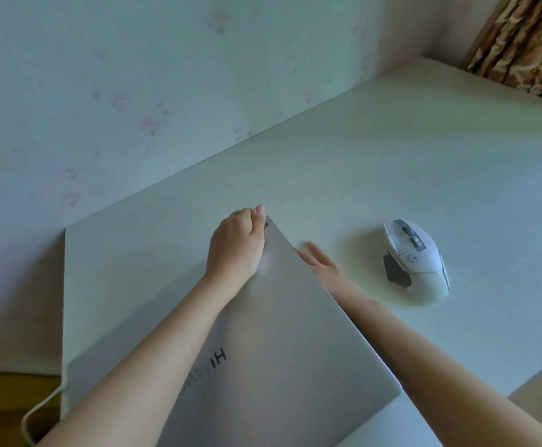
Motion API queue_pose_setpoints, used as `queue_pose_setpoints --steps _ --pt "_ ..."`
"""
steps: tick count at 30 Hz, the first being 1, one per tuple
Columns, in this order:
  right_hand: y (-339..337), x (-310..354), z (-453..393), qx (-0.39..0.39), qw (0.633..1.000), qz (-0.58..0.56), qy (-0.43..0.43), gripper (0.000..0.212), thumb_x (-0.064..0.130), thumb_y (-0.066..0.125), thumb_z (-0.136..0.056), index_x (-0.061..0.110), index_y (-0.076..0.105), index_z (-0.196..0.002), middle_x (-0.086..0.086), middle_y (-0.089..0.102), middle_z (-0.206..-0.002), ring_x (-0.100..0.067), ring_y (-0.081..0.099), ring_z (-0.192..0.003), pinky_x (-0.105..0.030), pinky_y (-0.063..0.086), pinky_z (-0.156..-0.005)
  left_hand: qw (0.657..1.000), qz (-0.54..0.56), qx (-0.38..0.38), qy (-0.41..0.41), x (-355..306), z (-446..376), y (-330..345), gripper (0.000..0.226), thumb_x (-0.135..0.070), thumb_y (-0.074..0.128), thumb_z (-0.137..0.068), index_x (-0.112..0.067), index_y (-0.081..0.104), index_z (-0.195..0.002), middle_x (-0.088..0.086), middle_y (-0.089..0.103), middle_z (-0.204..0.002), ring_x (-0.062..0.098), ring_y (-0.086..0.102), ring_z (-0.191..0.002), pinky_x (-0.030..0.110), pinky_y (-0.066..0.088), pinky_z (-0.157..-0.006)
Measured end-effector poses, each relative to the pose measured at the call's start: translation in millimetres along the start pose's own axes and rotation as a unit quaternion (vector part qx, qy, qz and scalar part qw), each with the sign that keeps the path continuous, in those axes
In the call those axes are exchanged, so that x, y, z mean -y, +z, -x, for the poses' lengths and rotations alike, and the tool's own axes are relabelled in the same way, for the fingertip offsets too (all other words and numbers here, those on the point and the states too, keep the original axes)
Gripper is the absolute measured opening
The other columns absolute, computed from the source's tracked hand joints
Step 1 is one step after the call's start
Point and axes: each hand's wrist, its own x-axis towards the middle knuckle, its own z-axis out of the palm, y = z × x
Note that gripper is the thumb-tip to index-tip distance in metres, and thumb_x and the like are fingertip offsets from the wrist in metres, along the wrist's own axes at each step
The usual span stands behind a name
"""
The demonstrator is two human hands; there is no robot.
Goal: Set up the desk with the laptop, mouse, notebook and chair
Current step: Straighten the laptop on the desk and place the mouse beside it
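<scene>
**Laptop down, lid still shut**

Far left, a white cable (42,404) hangs off the counter's (392,162) left edge. Closed silver laptop (279,350) lies skewed at the counter's front-left, dark lettering on its lid. Left hand (235,250) on the far corner of the lid, fingers (260,210) curled around that corner. Right hand (319,258) just beside the laptop's right edge, fingers straight and loose, holding nothing; blurred. White mouse (416,261) with grey side panel sits right of the laptop, mid-counter, apart from both hands. Judged: laptop and mouse placed; opening, squaring, notebook and chair remain, neither in view.
</scene>
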Motion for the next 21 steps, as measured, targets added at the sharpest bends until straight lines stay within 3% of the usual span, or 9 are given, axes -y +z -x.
queue_pose_setpoints --steps 2,4,5,6,7,9,11,17,21 --pt "1.1 4.9 -8.4 -0.021 0.991 -0.070 0.113 0.042 0.030 0.025 -0.102 0.019 0.028 -0.142 -0.009 0.028 -0.151 -0.002 0.015 -0.141 -0.016 0.016 -0.105 1.000 0.000 0.006 0.006 0.9 3.0 2.9 0.042 -0.030 0.033 -0.102 -0.006 0.062 -0.085 0.016 0.065 -0.089 0.032 0.057 -0.089 0.038 0.041 -0.076" --pt "6.2 1.7 -7.7 0.037 0.986 -0.047 0.153 0.041 0.019 0.034 -0.100 0.013 0.034 -0.141 -0.007 0.029 -0.152 0.002 0.042 -0.127 -0.007 0.028 -0.096 1.000 -0.007 0.016 0.008 3.3 5.0 8.5 0.042 -0.030 0.032 -0.102 -0.006 0.063 -0.087 0.016 0.065 -0.092 0.033 0.057 -0.091 0.038 0.041 -0.077" --pt "6.2 -4.2 -3.5 0.024 0.994 0.001 0.108 0.041 0.019 0.037 -0.097 0.013 0.042 -0.137 -0.007 0.038 -0.147 0.006 0.052 -0.115 -0.009 0.034 -0.097 1.000 -0.010 0.016 0.009 4.8 5.2 11.0 0.042 -0.030 0.032 -0.102 -0.006 0.062 -0.086 0.016 0.065 -0.093 0.033 0.057 -0.091 0.038 0.040 -0.076" --pt "3.3 -1.9 -2.5 0.026 0.995 0.006 0.096 0.044 0.025 0.040 -0.092 0.015 0.048 -0.134 -0.004 0.045 -0.143 0.000 0.055 -0.115 -0.022 0.036 -0.104 1.000 -0.013 0.015 0.012 6.2 5.0 12.8 0.042 -0.030 0.032 -0.102 -0.006 0.061 -0.084 0.016 0.064 -0.092 0.033 0.057 -0.090 0.037 0.039 -0.074" --pt "0.4 -9.8 -0.8 0.074 0.994 0.066 0.042 0.050 0.035 0.040 -0.089 0.020 0.049 -0.135 -0.001 0.044 -0.145 -0.005 0.047 -0.126 -0.033 0.028 -0.111 1.000 -0.015 0.015 0.014 7.7 4.5 14.2 0.041 -0.030 0.032 -0.102 -0.007 0.059 -0.082 0.016 0.064 -0.091 0.033 0.056 -0.089 0.037 0.037 -0.072" --pt "-12.5 -19.8 -1.4 0.085 0.991 0.065 0.085 0.056 0.051 0.035 -0.088 0.026 0.047 -0.137 0.003 0.035 -0.151 -0.014 0.030 -0.139 -0.038 0.017 -0.114 1.000 -0.014 0.015 0.012 10.9 4.6 16.8 0.041 -0.030 0.032 -0.102 -0.008 0.057 -0.078 0.017 0.063 -0.090 0.033 0.056 -0.087 0.036 0.035 -0.070" --pt "-23.6 -30.3 -2.8 0.008 0.989 0.019 0.146 0.051 0.052 0.048 -0.088 0.025 0.055 -0.130 0.004 0.039 -0.148 -0.017 0.031 -0.137 -0.033 0.024 -0.110 1.000 -0.018 0.018 0.010 13.6 4.6 20.7 0.041 -0.028 0.033 -0.102 -0.006 0.057 -0.079 0.018 0.063 -0.091 0.034 0.055 -0.088 0.036 0.033 -0.069" --pt "-42.5 -33.4 6.0 -0.022 0.975 -0.105 0.195 0.026 0.028 0.061 -0.088 0.020 0.068 -0.112 0.013 0.056 -0.128 -0.002 0.049 -0.118 -0.024 0.037 -0.102 0.998 -0.048 -0.001 0.047 21.1 13.9 36.6 0.040 -0.025 0.032 -0.098 -0.002 0.059 -0.078 0.017 0.061 -0.085 0.034 0.054 -0.088 0.035 0.035 -0.071" --pt "-53.5 -30.2 27.4 0.027 0.984 -0.043 0.169 0.050 0.038 0.066 -0.074 0.023 0.062 -0.122 0.017 0.049 -0.137 0.003 0.042 -0.124 0.000 0.022 -0.097 0.977 -0.115 -0.070 0.167 26.4 29.0 38.2 0.021 -0.021 0.048 -0.088 -0.008 0.065 -0.087 0.008 0.062 -0.091 0.027 0.060 -0.081 0.031 0.046 -0.058"
